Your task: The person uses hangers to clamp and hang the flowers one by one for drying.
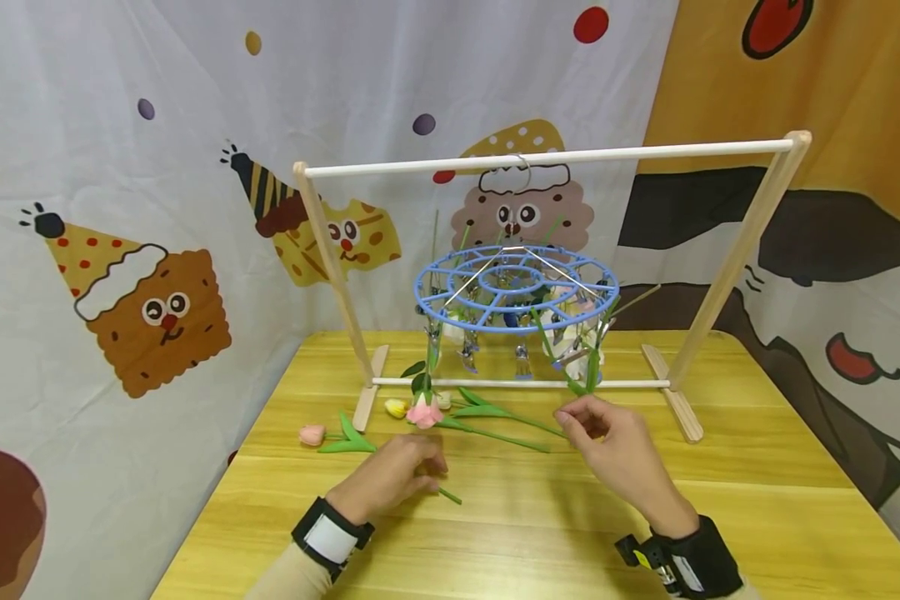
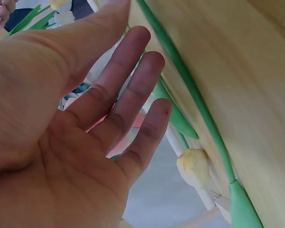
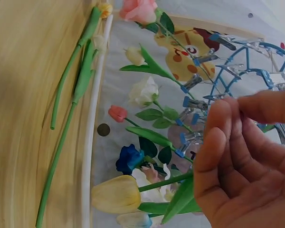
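My left hand (image 1: 397,471) is low over the table, fingers loosely extended, above the stem of a pink tulip (image 1: 312,435). In the left wrist view that green stem (image 2: 190,90) runs past the fingertips, and a yellow tulip (image 2: 193,167) lies beyond. My right hand (image 1: 618,446) is below the right side of a blue round clip hanger (image 1: 517,327), thumb and fingertips nearly together with nothing visible between them. Right beside it in the right wrist view hang a yellow tulip (image 3: 116,194) with its green leaf (image 3: 180,199) and a blue rose (image 3: 129,159).
A wooden stand (image 1: 735,250) with white bars carries the hanger. More flowers hang head down from its clips, including a pink rose (image 1: 424,412) at left. Yellow and white tulips (image 1: 444,400) lie on the table (image 1: 510,542) under it. A patterned cloth (image 1: 195,83) covers the wall behind.
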Demonstrator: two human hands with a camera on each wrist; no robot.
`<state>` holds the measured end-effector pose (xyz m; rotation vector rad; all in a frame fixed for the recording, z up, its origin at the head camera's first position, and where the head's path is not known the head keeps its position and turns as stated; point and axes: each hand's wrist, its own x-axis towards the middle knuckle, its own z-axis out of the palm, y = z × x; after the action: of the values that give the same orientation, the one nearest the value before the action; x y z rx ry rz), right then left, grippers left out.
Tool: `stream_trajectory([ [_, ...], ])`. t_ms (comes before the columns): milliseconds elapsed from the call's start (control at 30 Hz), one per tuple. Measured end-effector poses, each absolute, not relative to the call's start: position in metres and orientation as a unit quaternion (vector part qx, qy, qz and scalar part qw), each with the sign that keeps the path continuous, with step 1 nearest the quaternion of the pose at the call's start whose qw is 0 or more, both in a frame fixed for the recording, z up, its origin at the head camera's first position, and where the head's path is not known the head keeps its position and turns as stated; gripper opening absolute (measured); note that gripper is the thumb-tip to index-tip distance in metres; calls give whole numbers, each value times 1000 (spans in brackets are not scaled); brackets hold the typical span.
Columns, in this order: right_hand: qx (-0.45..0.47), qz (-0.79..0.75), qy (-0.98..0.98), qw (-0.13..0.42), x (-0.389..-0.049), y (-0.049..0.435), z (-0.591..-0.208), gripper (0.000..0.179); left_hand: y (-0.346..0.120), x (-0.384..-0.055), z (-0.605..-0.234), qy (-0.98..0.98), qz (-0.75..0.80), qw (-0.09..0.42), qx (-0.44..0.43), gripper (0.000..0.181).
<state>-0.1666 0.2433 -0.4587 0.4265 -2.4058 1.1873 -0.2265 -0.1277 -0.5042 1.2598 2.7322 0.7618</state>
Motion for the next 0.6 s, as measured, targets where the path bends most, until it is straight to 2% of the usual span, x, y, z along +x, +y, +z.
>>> stream_trajectory([
  [333,188,404,-891,87,-170,230,-471,8,-130,-232,-512,884,238,23,402,12],
  [600,226,379,-897,33,-173,217,-478,8,-128,-230,-512,888,216,1,406,11],
])
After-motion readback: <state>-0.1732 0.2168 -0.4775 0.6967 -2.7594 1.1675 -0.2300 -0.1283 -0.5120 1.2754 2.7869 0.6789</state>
